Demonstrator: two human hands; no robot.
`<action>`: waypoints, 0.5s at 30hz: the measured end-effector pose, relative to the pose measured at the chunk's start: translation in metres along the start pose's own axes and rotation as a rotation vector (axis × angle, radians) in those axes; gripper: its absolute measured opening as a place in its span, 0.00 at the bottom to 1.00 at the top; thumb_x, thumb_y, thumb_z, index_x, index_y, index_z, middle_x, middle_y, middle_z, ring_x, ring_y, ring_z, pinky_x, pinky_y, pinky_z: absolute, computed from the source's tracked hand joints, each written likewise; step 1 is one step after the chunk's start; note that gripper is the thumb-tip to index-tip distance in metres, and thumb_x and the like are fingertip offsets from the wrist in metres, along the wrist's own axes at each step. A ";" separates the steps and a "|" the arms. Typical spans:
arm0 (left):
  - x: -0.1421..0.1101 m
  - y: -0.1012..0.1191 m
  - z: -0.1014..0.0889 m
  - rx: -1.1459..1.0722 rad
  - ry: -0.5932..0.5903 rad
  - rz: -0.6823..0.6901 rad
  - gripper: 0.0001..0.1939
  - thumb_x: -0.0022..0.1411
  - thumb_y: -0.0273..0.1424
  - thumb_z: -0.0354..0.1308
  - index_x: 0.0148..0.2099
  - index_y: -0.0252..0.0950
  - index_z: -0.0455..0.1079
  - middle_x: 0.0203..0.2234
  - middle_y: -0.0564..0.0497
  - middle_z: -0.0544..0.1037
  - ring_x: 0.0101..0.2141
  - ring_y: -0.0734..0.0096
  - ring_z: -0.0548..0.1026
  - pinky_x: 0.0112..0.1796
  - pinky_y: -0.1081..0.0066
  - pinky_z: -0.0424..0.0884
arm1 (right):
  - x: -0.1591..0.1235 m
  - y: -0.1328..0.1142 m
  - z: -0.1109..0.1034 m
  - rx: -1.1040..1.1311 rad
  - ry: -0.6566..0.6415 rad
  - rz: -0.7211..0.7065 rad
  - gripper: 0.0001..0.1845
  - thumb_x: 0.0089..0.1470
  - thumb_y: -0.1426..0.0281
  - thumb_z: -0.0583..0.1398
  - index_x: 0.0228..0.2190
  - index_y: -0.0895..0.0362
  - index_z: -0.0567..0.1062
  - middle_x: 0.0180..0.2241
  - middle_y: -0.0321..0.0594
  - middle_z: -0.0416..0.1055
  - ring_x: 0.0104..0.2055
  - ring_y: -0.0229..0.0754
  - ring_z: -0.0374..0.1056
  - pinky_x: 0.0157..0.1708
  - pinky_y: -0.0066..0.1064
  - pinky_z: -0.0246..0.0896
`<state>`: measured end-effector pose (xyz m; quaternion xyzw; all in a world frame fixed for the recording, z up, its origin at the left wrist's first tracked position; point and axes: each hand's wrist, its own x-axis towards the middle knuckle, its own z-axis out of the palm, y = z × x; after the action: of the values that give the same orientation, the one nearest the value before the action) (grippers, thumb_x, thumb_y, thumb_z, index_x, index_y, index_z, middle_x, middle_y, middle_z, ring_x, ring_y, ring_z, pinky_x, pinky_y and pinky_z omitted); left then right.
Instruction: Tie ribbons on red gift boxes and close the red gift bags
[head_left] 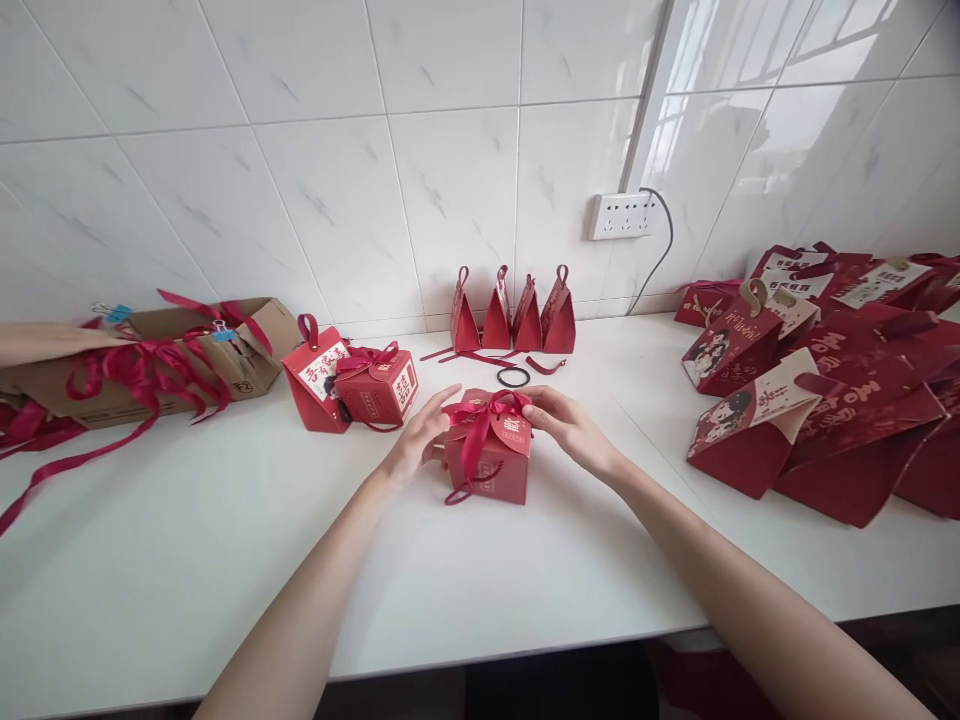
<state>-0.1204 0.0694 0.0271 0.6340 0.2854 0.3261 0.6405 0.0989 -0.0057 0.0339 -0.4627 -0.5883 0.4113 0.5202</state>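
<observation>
A red gift box [504, 470] with gold lettering stands in front of me, a shiny red ribbon bow [477, 432] tied on its top and a twisted cord loop [472, 484] hanging at its front. At the box's left side is my left hand [417, 436], fingers apart, the forefinger stretched towards the bow's left loop. My right hand [561, 422] has its thumb and forefinger closed on the bow's right loop. Just behind the box lies a black ring [513, 377].
Several small red triangular boxes [496, 322] line the wall beside ribbon pieces. Two red boxes [375, 388] stand left. Another person's arm [45, 342] reaches over a clipped cardboard form [255, 340] with ribbons. Red gift boxes [832, 420] crowd the right. A power strip [622, 216] hangs above.
</observation>
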 end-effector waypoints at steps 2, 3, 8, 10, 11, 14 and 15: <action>-0.001 0.002 0.001 0.045 -0.025 -0.022 0.43 0.50 0.53 0.57 0.63 0.42 0.52 0.23 0.53 0.73 0.16 0.74 0.67 0.17 0.76 0.62 | 0.000 -0.001 0.000 -0.019 0.032 0.008 0.23 0.53 0.53 0.58 0.43 0.57 0.70 0.43 0.44 0.70 0.45 0.47 0.67 0.44 0.39 0.63; -0.002 0.003 0.001 0.065 -0.035 -0.008 0.43 0.49 0.55 0.56 0.62 0.41 0.53 0.19 0.55 0.70 0.15 0.76 0.64 0.15 0.77 0.60 | 0.000 -0.001 0.000 -0.028 0.040 0.005 0.22 0.53 0.53 0.58 0.42 0.57 0.70 0.43 0.44 0.70 0.45 0.47 0.67 0.44 0.39 0.63; -0.005 0.008 0.002 0.183 0.053 0.152 0.40 0.45 0.60 0.55 0.51 0.34 0.63 0.16 0.60 0.61 0.14 0.79 0.59 0.16 0.77 0.58 | -0.002 -0.006 0.001 -0.107 0.081 -0.044 0.18 0.52 0.56 0.58 0.39 0.56 0.72 0.44 0.43 0.70 0.47 0.46 0.66 0.46 0.38 0.61; -0.006 0.010 0.002 0.282 0.136 0.263 0.38 0.44 0.60 0.57 0.46 0.35 0.66 0.23 0.54 0.66 0.20 0.75 0.66 0.20 0.74 0.64 | -0.003 -0.008 0.001 -0.134 0.106 -0.081 0.17 0.52 0.56 0.58 0.35 0.56 0.73 0.43 0.43 0.69 0.47 0.46 0.65 0.44 0.37 0.62; -0.006 0.011 0.003 0.340 0.166 0.329 0.36 0.44 0.60 0.57 0.44 0.35 0.68 0.30 0.50 0.69 0.27 0.71 0.70 0.25 0.72 0.68 | -0.003 -0.009 0.001 -0.137 0.121 -0.095 0.16 0.51 0.56 0.58 0.33 0.56 0.72 0.42 0.43 0.69 0.46 0.46 0.65 0.43 0.36 0.62; -0.007 0.012 0.007 0.421 0.131 0.444 0.33 0.47 0.58 0.57 0.44 0.36 0.69 0.50 0.42 0.66 0.50 0.57 0.67 0.47 0.66 0.68 | -0.003 -0.009 0.001 -0.077 0.147 -0.091 0.16 0.50 0.55 0.60 0.27 0.57 0.70 0.40 0.42 0.68 0.45 0.45 0.64 0.44 0.36 0.62; -0.007 0.012 0.009 0.418 0.095 0.436 0.32 0.48 0.56 0.58 0.46 0.36 0.68 0.52 0.42 0.66 0.53 0.56 0.65 0.50 0.64 0.66 | -0.003 -0.009 0.001 -0.029 0.141 -0.075 0.17 0.50 0.55 0.60 0.26 0.57 0.69 0.40 0.41 0.68 0.43 0.44 0.65 0.44 0.36 0.61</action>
<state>-0.1181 0.0578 0.0394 0.7824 0.2333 0.4192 0.3970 0.0965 -0.0107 0.0416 -0.4756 -0.5730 0.3495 0.5686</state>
